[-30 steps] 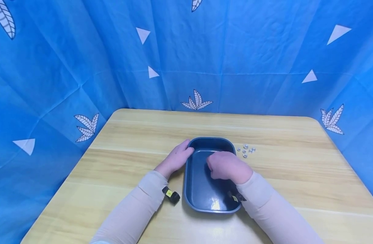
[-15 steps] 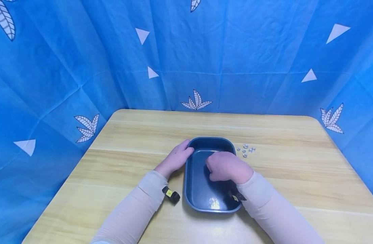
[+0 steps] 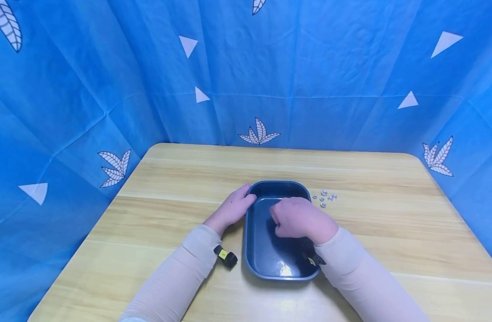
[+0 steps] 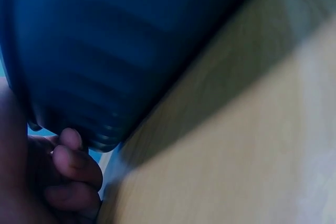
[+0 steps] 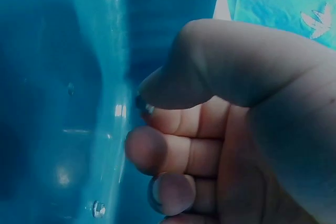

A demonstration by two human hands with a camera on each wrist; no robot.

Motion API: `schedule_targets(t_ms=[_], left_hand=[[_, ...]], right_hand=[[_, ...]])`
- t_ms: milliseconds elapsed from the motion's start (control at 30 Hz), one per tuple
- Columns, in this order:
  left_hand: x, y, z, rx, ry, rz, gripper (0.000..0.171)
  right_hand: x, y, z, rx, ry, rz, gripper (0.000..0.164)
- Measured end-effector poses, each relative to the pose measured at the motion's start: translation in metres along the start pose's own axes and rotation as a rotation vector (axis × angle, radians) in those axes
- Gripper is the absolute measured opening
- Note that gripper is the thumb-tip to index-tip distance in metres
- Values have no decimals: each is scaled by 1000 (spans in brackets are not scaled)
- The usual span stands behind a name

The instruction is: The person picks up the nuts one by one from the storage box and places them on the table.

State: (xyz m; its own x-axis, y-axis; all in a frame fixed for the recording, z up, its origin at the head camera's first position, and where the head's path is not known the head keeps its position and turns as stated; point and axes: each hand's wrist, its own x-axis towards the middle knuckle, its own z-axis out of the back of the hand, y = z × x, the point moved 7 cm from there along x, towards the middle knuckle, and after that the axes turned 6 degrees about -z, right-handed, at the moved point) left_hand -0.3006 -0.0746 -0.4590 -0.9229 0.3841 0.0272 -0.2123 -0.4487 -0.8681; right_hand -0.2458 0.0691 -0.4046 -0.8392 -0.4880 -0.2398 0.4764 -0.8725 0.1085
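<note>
A dark blue rectangular tray (image 3: 270, 264) stands on the table. My left hand (image 3: 232, 209) holds its upper left side, thumb over the rim; in the left wrist view the curled fingers (image 4: 79, 169) lie against the outer wall. My right hand (image 3: 300, 218) is over the inside of the tray, fingers curled. From the right wrist, a small shiny, clear piece (image 5: 144, 104) shows pinched between thumb and index finger. Another small clear, faceted piece (image 5: 98, 209) lies in the tray. The head view hides what the right hand pinches.
Several small clear round pieces (image 3: 324, 193) lie on the wooden table (image 3: 390, 214) just right of the tray's upper corner. A blue patterned curtain (image 3: 246, 67) hangs behind and along the sides. Black wrist cameras (image 3: 226, 258) sit on both sleeves.
My right hand has shifted slightly up and to the left over the tray. The left hand, the tray and the pieces on the table look the same.
</note>
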Motion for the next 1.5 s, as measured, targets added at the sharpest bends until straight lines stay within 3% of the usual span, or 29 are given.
schedule_targets(t_ms=[500,967,1167,1500], left_hand=[[2,1,1,-9,-1,-11,27],[2,3,0,-22,21,0,31],[3,2,0,-11,19,-9,32],[2,1,0,-23,24,-9,31]], right_hand=[[-25,13,25,40,-92,95,21],[-50,3,51,131,-119,70,20],[-57,-9,61,129,-144,34,19],[-63,-31,69,187,-113,-19,12]])
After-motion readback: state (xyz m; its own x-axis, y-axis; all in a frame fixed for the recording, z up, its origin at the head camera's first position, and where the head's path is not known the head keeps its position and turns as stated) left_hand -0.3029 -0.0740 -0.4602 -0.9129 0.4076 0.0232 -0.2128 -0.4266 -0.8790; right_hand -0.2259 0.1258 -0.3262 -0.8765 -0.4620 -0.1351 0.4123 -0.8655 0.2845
